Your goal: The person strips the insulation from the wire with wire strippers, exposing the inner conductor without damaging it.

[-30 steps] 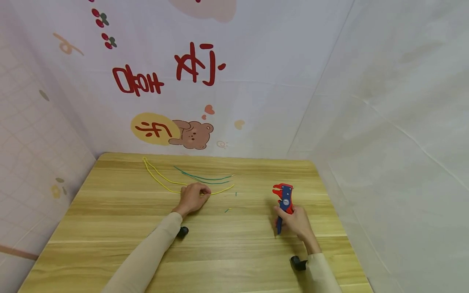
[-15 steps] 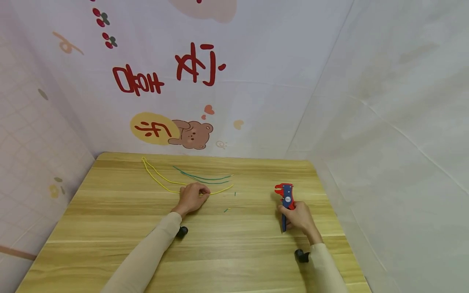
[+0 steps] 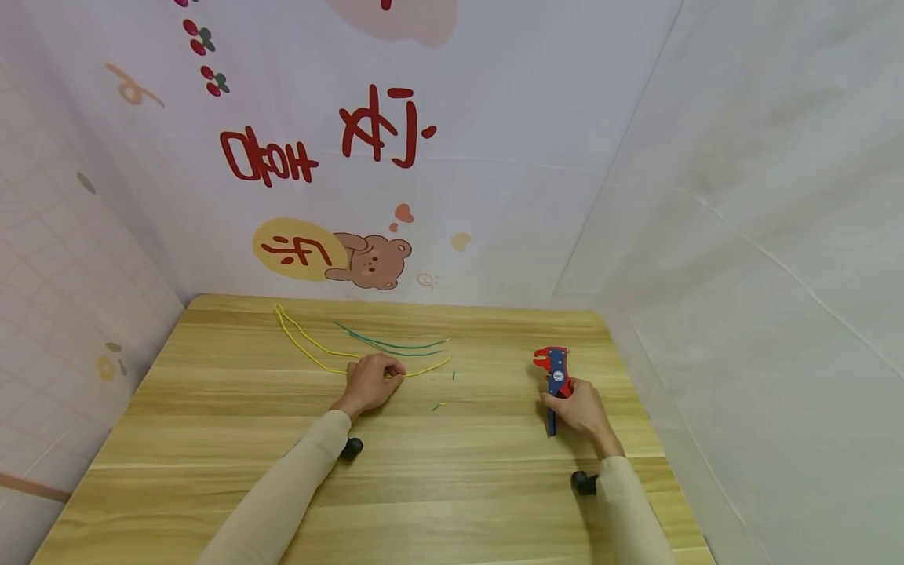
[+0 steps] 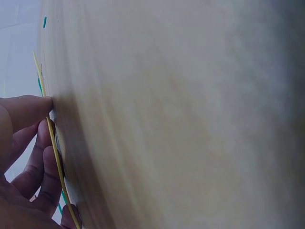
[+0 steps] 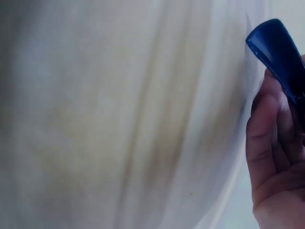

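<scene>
My left hand (image 3: pixel 370 383) pinches a yellow wire (image 4: pixel 56 153) between thumb and fingertips, close to the table. One end of that wire sticks out to the right of the fingers; the rest loops back to the far left. On the right side of the table, my right hand (image 3: pixel 582 408) holds a wire stripper (image 3: pixel 557 375) with blue and red parts, its red head pointing away from me. In the right wrist view only its blue handle (image 5: pixel 276 44) shows beside the curled fingers. Two green wires (image 3: pixel 395 346) lie behind the left hand.
Short cut bits of green wire (image 3: pixel 453 376) and a green-and-yellow scrap (image 3: pixel 439 406) lie between the hands. The wooden table (image 3: pixel 459 486) meets a printed white curtain (image 3: pixel 508 227) at the back. A black wrist camera (image 3: pixel 351 449) sits under the left sleeve.
My right hand has shifted slightly to the right and away from me with the wire stripper, which has turned a little more upright in view. The left hand stays put on the yellow wire.
</scene>
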`<state>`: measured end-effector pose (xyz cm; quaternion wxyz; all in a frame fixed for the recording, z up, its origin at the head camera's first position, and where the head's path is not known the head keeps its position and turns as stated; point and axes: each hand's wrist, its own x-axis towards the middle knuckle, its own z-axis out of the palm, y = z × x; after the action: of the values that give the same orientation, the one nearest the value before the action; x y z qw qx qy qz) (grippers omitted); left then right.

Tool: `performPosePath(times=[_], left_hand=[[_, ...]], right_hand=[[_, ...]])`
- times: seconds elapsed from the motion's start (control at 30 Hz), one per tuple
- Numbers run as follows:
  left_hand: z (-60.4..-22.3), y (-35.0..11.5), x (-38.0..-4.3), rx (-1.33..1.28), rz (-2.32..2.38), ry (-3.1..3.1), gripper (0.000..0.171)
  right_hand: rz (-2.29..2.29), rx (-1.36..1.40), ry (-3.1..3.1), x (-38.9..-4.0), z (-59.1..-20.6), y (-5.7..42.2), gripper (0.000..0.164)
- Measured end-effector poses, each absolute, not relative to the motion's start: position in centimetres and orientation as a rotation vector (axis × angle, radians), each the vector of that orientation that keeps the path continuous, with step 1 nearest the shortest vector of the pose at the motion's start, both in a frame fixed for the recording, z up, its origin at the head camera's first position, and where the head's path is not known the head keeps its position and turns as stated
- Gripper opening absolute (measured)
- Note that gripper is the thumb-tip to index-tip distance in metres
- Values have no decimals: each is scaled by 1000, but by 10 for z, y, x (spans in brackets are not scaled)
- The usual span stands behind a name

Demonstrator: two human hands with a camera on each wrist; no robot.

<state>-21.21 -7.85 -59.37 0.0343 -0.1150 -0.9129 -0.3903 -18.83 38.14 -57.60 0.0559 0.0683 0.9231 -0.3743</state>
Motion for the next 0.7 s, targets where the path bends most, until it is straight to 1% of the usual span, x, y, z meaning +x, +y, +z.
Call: performPosePath(times=[0.13,0.17,0.4,0.7], left_hand=[[-598,-79,-212,-375,-1184,-2777,9],[-593,-79,-211,-364,-1200,-2789,9],[-585,-77,-212,-295,-1179,-2905,8],[-586,-76,-213,-291,-1179,-2913,8]], right_hand=[[-1099,194,2812,-193,-579,383,52],[-1091,192,2813,-194,-580,383,54],[-1075,191,2820,-201,-582,386,55],[-1011,143,2834,-206,-580,388,64]])
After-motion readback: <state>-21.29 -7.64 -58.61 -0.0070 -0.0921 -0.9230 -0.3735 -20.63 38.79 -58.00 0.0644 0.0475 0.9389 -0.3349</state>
